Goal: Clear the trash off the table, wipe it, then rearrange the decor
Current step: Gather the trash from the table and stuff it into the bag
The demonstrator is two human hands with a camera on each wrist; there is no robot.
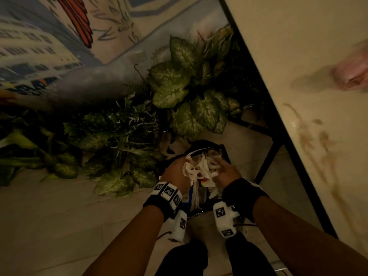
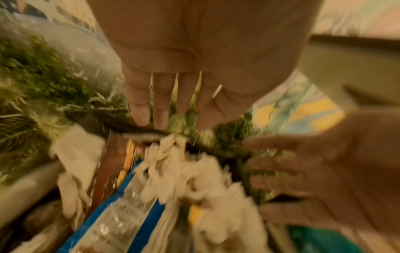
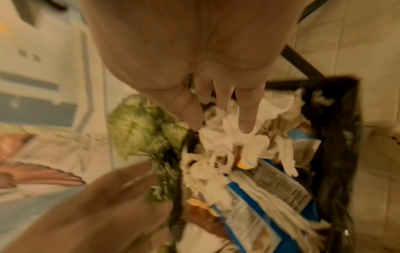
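A clump of white shredded paper and tissue (image 1: 199, 169) sits between my two hands over a black trash bin (image 1: 224, 149) on the floor. My left hand (image 1: 176, 172) is at the clump's left side and my right hand (image 1: 225, 170) at its right. In the left wrist view my left hand (image 2: 164, 118) has straight fingers just above the white paper (image 2: 184, 171). In the right wrist view my right hand (image 3: 223, 116) also shows straight fingers, their tips touching the paper (image 3: 216, 154). A blue wrapper (image 3: 259, 205) lies in the bin among more tissue.
The pale table (image 1: 298, 66) stretches along the right, with brown stains (image 1: 310, 140) and a blurred pink object (image 1: 350, 74) on it. Its black frame (image 1: 268, 156) stands right beside the bin. Leafy green plants (image 1: 179, 86) crowd the floor behind and to the left.
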